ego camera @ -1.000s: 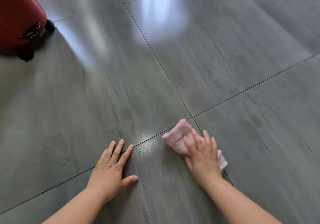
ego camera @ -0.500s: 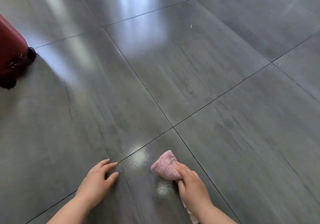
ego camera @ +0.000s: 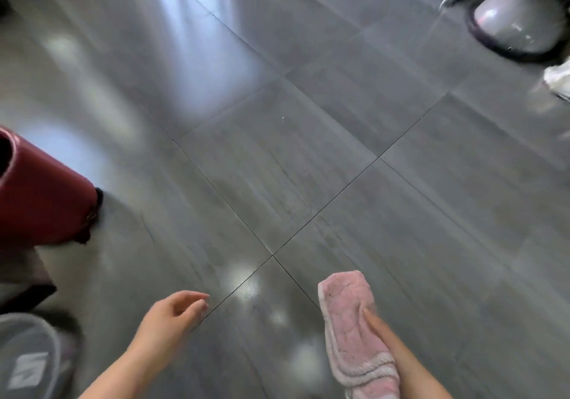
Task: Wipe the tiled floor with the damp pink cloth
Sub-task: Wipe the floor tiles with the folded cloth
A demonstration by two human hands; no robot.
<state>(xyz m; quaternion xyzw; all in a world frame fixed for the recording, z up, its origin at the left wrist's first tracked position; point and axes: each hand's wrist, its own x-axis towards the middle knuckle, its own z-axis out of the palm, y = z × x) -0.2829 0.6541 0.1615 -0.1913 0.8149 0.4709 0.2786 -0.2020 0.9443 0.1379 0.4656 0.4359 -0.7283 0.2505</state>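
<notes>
1. Draping limp over the person's right hand [ego camera: 398,355], the soft pink terry cloth [ego camera: 354,334] sits near and right of centre in the head view, its far end apparently lying on the glossy grey tiled floor [ego camera: 277,167] just right of a grout crossing

2. That right hand is mostly hidden under the fabric; one finger shows pressed along the cloth's right side, so it has hold of the cloth, but how tightly the hand is closed I cannot tell

3. The left hand [ego camera: 172,315] is near and left of the cloth, well apart from it, fingers loosely curled and half open, holding nothing; whether it touches the tile I cannot tell through the blur

4. By my reckoning the cloth is light and floppy, will fold and bunch readily, and being damp should cling and drag a little on the slick tile; a flat palm over its middle, with the edges gathered under the fingers, looks the surest hold

5. The wet-looking sheen between the hands suggests slippery tile, a risk for a bracing palm

6. Counting: one pink cloth, two bare hands, one dark red hard-shell suitcase [ego camera: 40,198] at the left, one grey domed object with a dark rim [ego camera: 518,19] far right, one grey shoe or slipper [ego camera: 27,361] near left

7. Most of the floor beyond looks unwiped, so the task seems far from done
</notes>
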